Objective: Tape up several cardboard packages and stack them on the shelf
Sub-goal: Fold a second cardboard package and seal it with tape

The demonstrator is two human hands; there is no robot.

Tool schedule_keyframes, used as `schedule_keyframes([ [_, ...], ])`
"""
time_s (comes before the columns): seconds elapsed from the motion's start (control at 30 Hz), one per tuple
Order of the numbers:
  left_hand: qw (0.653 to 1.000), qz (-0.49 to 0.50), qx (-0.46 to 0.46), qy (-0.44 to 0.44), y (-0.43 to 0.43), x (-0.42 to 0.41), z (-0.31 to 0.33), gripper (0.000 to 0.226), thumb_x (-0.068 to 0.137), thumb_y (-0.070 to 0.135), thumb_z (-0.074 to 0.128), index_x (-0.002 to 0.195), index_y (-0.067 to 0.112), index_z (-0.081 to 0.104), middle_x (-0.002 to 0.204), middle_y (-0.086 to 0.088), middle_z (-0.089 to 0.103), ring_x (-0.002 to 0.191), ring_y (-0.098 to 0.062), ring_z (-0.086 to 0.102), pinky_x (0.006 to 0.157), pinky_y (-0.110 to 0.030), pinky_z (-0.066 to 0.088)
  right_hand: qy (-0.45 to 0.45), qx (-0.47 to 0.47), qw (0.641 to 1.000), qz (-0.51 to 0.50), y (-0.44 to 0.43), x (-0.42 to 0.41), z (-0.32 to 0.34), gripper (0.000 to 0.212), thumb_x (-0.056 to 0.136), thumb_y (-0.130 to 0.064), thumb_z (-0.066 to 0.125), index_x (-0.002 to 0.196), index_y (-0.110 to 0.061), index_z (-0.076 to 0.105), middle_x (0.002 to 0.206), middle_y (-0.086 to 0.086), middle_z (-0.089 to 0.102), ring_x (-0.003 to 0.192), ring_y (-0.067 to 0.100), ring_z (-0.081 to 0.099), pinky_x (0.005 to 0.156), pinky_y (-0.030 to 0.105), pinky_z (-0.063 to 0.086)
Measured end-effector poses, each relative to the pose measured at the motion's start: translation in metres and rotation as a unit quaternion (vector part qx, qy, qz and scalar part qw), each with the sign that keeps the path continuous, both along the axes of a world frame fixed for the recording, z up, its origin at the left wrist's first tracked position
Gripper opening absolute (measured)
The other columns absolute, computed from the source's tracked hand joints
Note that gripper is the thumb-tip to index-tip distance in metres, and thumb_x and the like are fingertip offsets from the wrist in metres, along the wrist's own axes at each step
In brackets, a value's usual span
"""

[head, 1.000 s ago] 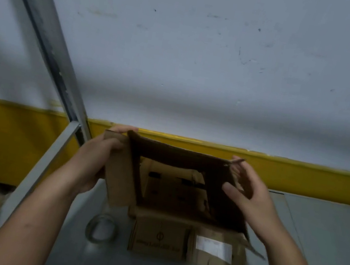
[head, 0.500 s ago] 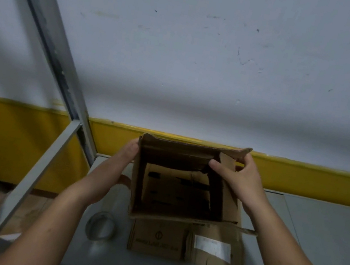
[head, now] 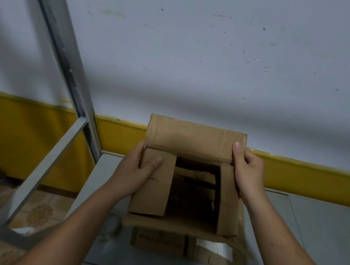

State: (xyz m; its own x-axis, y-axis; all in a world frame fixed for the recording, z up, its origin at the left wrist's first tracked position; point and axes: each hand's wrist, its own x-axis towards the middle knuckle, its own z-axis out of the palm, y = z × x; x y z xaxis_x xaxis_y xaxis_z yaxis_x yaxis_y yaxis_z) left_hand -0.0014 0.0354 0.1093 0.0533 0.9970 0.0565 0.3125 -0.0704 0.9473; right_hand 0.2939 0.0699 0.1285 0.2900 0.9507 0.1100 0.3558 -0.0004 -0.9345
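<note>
I hold an open brown cardboard box above the grey shelf top. My left hand grips its left side, thumb pressing the left short flap down flat. My right hand grips the right side where the far long flap stands up, thumb on that flap. The right short flap is folded in. The dark inside of the box shows between the flaps. A roll of clear tape lies on the shelf top under my left forearm, partly hidden.
A flattened cardboard piece with a white label lies under the box. A grey metal shelf post and cross rail run along the left. Behind stands a white wall with a yellow band. Tiled floor shows lower left.
The box has been turned and brought closer. Both short flaps are now folded in and the far long flap stands up. My hands shifted to the box's top corners.
</note>
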Motion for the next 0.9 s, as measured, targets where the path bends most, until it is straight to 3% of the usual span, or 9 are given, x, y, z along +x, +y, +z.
schedule_keyframes([
  [0.07, 1.000, 0.017, 0.006, -0.023, 0.006, 0.001, -0.003, 0.024, 0.099, 0.062, 0.061, 0.118, 0.071, 0.049, 0.113, 0.038, 0.064, 0.103, 0.006, 0.066, 0.069, -0.014, 0.058, -0.018, -0.004, 1.000, 0.018, 0.001, 0.000, -0.004, 0.053, 0.103, -0.051, 0.053, 0.099, 0.000, 0.069, 0.095, 0.025, 0.070, 0.091, 0.040, 0.067, 0.074, 0.052, 0.054],
  [0.2, 0.996, 0.019, 0.013, -0.089, 0.016, -0.001, -0.008, 0.041, 0.103, 0.049, 0.059, 0.142, 0.043, 0.049, 0.125, 0.019, 0.068, 0.111, -0.009, 0.070, 0.077, -0.029, 0.063, 0.008, -0.021, 0.999, 0.028, -0.015, 0.022, -0.014, 0.033, 0.102, -0.041, 0.061, 0.133, -0.029, 0.065, 0.122, -0.006, 0.071, 0.116, 0.015, 0.065, 0.095, 0.038, 0.054],
  [0.27, 0.993, 0.013, 0.022, -0.116, 0.020, -0.002, -0.007, 0.042, 0.104, 0.044, 0.061, 0.144, 0.043, 0.049, 0.133, 0.012, 0.066, 0.119, -0.017, 0.068, 0.085, -0.041, 0.064, 0.026, 0.000, 0.999, 0.043, -0.038, 0.038, -0.021, 0.025, 0.103, -0.033, 0.060, 0.126, -0.042, 0.067, 0.122, -0.014, 0.072, 0.114, 0.008, 0.067, 0.097, 0.042, 0.056],
  [0.37, 0.992, 0.009, 0.036, -0.121, 0.026, -0.006, -0.005, 0.033, 0.105, 0.040, 0.061, 0.137, 0.045, 0.055, 0.132, 0.005, 0.066, 0.122, -0.024, 0.066, 0.089, -0.058, 0.062, -0.015, -0.013, 0.993, 0.119, -0.081, 0.065, -0.038, 0.046, 0.099, 0.000, 0.058, 0.115, -0.040, 0.072, 0.112, -0.007, 0.075, 0.106, 0.014, 0.071, 0.093, 0.050, 0.059],
  [0.47, 0.992, 0.002, 0.049, -0.119, 0.033, -0.007, -0.003, 0.023, 0.104, 0.037, 0.062, 0.127, 0.037, 0.061, 0.125, -0.007, 0.069, 0.117, -0.032, 0.067, 0.090, -0.070, 0.056, -0.060, -0.025, 0.970, 0.234, -0.115, 0.078, -0.042, 0.069, 0.085, 0.018, 0.063, 0.131, -0.032, 0.067, 0.134, -0.004, 0.067, 0.127, 0.020, 0.062, 0.093, 0.038, 0.057],
  [0.57, 0.993, 0.003, 0.052, -0.110, 0.036, -0.003, -0.001, 0.023, 0.102, 0.036, 0.063, 0.124, 0.031, 0.062, 0.124, -0.013, 0.068, 0.117, -0.036, 0.066, 0.094, -0.071, 0.053, -0.083, 0.025, 0.965, 0.248, -0.125, 0.066, -0.027, 0.054, 0.081, -0.023, 0.085, 0.132, -0.028, 0.068, 0.141, -0.006, 0.062, 0.134, 0.014, 0.057, 0.102, 0.027, 0.048],
  [0.63, 0.993, 0.000, 0.043, -0.110, 0.038, 0.001, 0.001, 0.023, 0.104, 0.031, 0.064, 0.127, 0.027, 0.062, 0.124, -0.013, 0.069, 0.117, -0.035, 0.066, 0.094, -0.069, 0.055, -0.103, 0.050, 0.967, 0.226, -0.121, 0.050, -0.015, 0.047, 0.083, -0.048, 0.082, 0.126, -0.034, 0.071, 0.133, -0.009, 0.067, 0.128, 0.011, 0.060, 0.103, 0.020, 0.046],
  [0.8, 0.997, -0.045, 0.051, -0.038, 0.044, 0.010, 0.006, 0.021, 0.109, 0.022, 0.056, 0.127, 0.019, 0.065, 0.129, 0.004, 0.065, 0.120, -0.016, 0.061, 0.099, -0.055, 0.055, -0.101, -0.027, 0.961, 0.255, -0.098, 0.027, -0.011, 0.028, 0.091, -0.056, 0.070, 0.110, -0.036, 0.076, 0.107, -0.013, 0.075, 0.103, 0.002, 0.069, 0.085, 0.019, 0.053],
  [0.9, 0.994, -0.081, 0.051, -0.056, 0.046, 0.005, 0.002, 0.020, 0.109, 0.019, 0.053, 0.125, 0.015, 0.064, 0.134, 0.000, 0.061, 0.123, -0.023, 0.059, 0.097, -0.054, 0.055, -0.083, -0.008, 0.983, 0.165, -0.083, 0.025, -0.012, 0.026, 0.084, -0.058, 0.075, 0.101, -0.038, 0.075, 0.098, -0.015, 0.075, 0.094, 0.002, 0.069, 0.076, 0.015, 0.052],
])
